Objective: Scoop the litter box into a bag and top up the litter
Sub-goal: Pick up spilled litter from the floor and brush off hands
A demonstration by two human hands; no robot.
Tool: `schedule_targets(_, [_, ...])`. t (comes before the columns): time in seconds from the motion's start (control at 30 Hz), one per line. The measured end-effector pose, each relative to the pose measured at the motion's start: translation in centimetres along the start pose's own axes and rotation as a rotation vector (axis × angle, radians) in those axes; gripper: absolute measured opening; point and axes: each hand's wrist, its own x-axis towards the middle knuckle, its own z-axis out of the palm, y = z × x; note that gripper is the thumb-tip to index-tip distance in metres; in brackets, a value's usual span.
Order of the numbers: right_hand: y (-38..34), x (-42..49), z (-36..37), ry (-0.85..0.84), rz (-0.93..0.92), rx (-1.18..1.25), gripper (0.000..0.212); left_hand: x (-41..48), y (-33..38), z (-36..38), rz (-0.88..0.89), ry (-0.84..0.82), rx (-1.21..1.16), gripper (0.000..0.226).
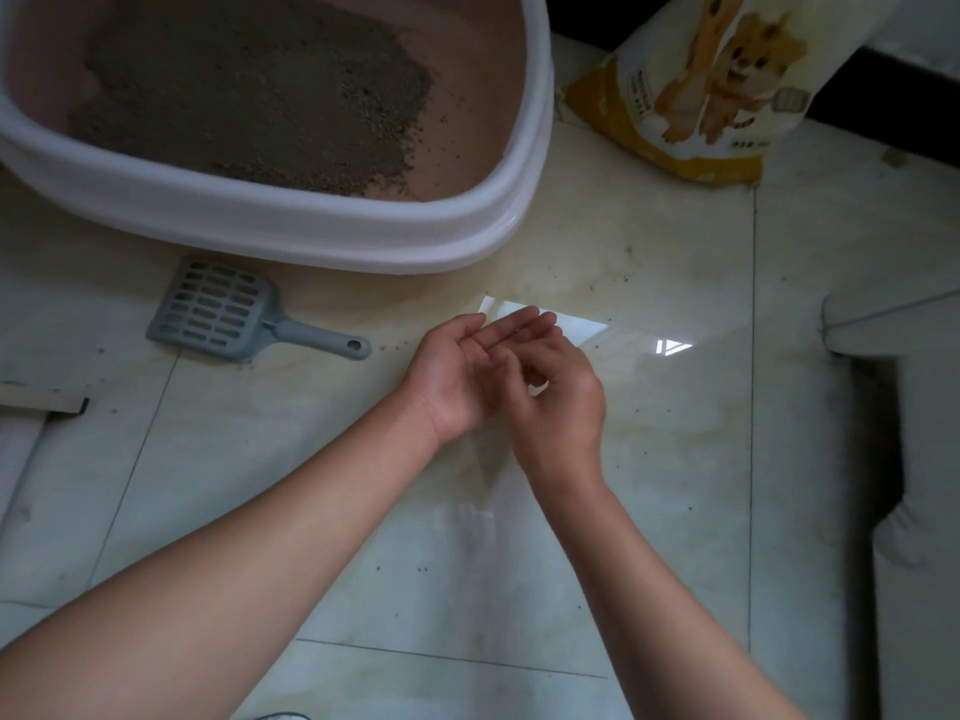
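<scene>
The white litter box (332, 236), with a pink inside and grey-brown litter (249, 90), stands at the top left. In front of it a grey slotted scoop (228, 314) lies flat on the floor, untouched. A yellow-and-white litter sack (696, 90) printed with a cartoon cat stands at the top right. Both hands meet at the centre above the floor. My left hand (462, 376) is palm up with its fingers nearly straight. My right hand (561, 397) lies against it with curled fingers, pinching a thin see-through bag (483, 459) that hangs faintly below them.
The floor is glossy pale tile (675, 459) with scattered litter grains and a bright window reflection beyond the hands. A white cabinet edge (893, 324) and a dark gap lie to the right. A flat piece of card (47, 402) sits at the left edge.
</scene>
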Motion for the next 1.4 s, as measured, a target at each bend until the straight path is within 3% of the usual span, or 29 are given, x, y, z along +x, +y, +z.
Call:
schedule_targets(0.13, [2.3, 0.7, -1.7, 0.173, 0.144, 0.024, 0.008, -0.1, 1.2, -0.5, 0.043, 0.003, -0.068, 0.049])
schedule_targets(0.27, [6.1, 2.2, -3.4, 0.102, 0.321, -0.142, 0.023, -0.6, 1.9, -0.6, 0.079, -0.012, -0.091, 0.047])
schedule_targets(0.43, [6.6, 3.1, -3.3, 0.031, 0.301, -0.179, 0.008, -0.6, 2.1, -0.5, 0.092, -0.003, -0.096, 0.047])
schedule_targets(0.67, [6.4, 1.9, -3.3, -0.085, 0.194, -0.233, 0.011, -0.6, 2.2, -0.5, 0.098, 0.013, -0.099, 0.046])
schedule_targets(0.87, [7.7, 3.8, -4.7, 0.103, 0.369, -0.177, 0.011, -0.8, 2.4, -0.3, 0.104, 0.013, -0.105, 0.046])
schedule_targets(1.07, [7.8, 5.1, -4.5, 0.052, 0.368, -0.272, 0.006, -0.8, 2.3, -0.4, 0.102, 0.024, -0.101, 0.046])
schedule_targets(1.27, [8.0, 6.0, -4.5, -0.068, 0.308, -0.450, 0.015, -0.4, 2.2, -0.2, 0.092, 0.023, -0.091, 0.047])
schedule_targets(1.4, [8.5, 7.1, -4.7, 0.056, 0.337, -0.338, 0.015, -0.4, 2.0, 0.0, 0.080, 0.018, -0.083, 0.046])
